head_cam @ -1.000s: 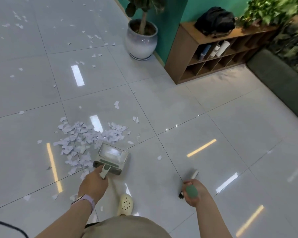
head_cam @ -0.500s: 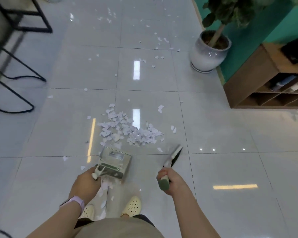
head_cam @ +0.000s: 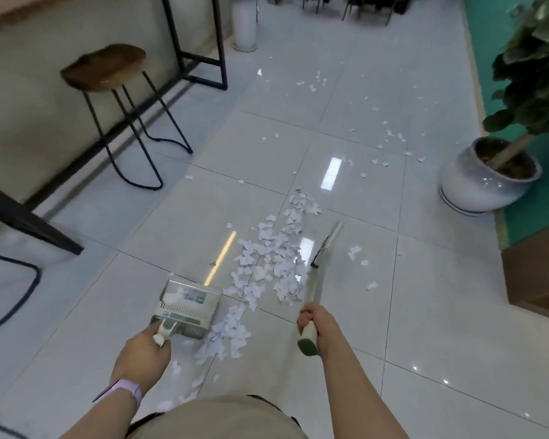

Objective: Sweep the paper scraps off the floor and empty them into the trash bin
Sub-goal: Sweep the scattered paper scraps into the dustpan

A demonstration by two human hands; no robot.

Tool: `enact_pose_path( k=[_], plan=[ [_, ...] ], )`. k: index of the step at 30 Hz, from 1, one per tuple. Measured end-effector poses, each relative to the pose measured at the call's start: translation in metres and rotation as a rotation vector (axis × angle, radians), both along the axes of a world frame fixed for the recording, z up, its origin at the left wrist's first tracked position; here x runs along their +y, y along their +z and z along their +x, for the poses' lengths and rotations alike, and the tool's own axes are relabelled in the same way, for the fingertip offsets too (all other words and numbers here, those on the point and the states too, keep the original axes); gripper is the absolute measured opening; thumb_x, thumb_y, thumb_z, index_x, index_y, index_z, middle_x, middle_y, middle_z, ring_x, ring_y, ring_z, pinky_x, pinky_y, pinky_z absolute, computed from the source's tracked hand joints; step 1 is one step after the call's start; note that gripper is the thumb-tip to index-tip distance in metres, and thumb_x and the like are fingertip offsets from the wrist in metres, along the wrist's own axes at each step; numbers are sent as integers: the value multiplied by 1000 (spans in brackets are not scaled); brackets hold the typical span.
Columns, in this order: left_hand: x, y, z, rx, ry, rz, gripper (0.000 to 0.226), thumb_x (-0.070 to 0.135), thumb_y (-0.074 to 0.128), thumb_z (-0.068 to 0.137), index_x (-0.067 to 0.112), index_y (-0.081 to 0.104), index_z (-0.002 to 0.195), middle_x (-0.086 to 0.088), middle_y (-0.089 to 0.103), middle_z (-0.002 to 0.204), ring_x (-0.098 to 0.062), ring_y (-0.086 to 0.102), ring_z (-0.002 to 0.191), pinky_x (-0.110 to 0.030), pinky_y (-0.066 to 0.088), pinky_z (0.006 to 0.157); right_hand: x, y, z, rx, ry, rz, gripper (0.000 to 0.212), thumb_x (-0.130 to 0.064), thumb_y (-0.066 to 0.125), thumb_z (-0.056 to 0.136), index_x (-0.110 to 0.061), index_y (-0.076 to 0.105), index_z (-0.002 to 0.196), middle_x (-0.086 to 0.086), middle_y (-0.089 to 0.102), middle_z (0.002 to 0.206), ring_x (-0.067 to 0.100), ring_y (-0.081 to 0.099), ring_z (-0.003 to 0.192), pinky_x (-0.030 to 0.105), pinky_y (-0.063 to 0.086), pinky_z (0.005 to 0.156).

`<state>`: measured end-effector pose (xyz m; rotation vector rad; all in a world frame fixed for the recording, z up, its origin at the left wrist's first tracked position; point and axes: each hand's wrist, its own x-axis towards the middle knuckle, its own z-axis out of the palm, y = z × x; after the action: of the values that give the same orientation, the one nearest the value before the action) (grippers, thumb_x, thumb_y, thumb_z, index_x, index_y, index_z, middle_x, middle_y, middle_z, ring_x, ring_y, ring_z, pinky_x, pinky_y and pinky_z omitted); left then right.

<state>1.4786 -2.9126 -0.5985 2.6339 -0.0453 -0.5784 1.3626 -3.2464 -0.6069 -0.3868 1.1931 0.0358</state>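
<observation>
Lower centre: left hand (head_cam: 145,350) gripping dustpan (head_cam: 187,307) handle, right hand (head_cam: 314,321) gripping brush (head_cam: 322,258), flanking paper scraps (head_cam: 267,264) for gathering.

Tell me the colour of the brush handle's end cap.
Dark green, on the brush handle's end cap below the right hand, head view.

A single wide-angle camera worn on the head is looking forward and steeply down from standing height. Both forearms are reaching in from the bottom edge, close to the lens. The tiled floor (head_cam: 346,312) is filling most of the view, stretching away toward the top edge
</observation>
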Motion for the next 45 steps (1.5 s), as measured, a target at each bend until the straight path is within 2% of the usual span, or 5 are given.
enact_pose_path(
  k=[9, 21, 31, 38, 45],
  plan=[
    [13, 6, -119, 18, 271, -167, 8, 33, 57, 91, 29, 64, 88, 2, 67, 74, -23, 60, 72, -31, 49, 62, 38, 33, -80, 72, 469, -153, 12, 6, 46, 87, -6, 47, 86, 2, 39, 55, 11, 35, 44, 19, 34, 35],
    [65, 6, -306, 80, 439, -46, 13, 35, 54, 87, 35, 65, 94, 10, 71, 87, -22, 65, 82, -27, 48, 66, 120, 19, -114, -76, 904, 261, 33, 0, 46, 94, -16, 38, 67, -3, 37, 50, 6, 36, 33, 18, 32, 28],
    [-53, 5, -502, -132, 1397, -243, 16, 13, 60, 94, 27, 68, 96, 2, 66, 69, -12, 58, 60, -19, 41, 49, 159, 19, -169, 0, 1331, 452, 30, 0, 41, 95, -17, 37, 70, -3, 36, 52, 5, 36, 33, 15, 32, 30],
    [-115, 12, -594, -202, 1623, -227, 22, 24, 63, 95, 41, 62, 109, 5, 59, 57, -17, 53, 51, -26, 44, 55, 174, 8, -221, 30, 1394, 547, 19, 1, 38, 95, -14, 39, 84, -4, 36, 49, 5, 38, 33, 14, 35, 30],
    [-133, 10, -624, -173, 1667, -253, 25, 14, 63, 92, 36, 65, 103, -1, 68, 72, -25, 61, 64, -27, 47, 58, 137, -39, -217, 155, 1480, 213, 12, 0, 52, 89, -12, 49, 89, -5, 40, 53, 8, 42, 34, 15, 38, 34]
  ],
)
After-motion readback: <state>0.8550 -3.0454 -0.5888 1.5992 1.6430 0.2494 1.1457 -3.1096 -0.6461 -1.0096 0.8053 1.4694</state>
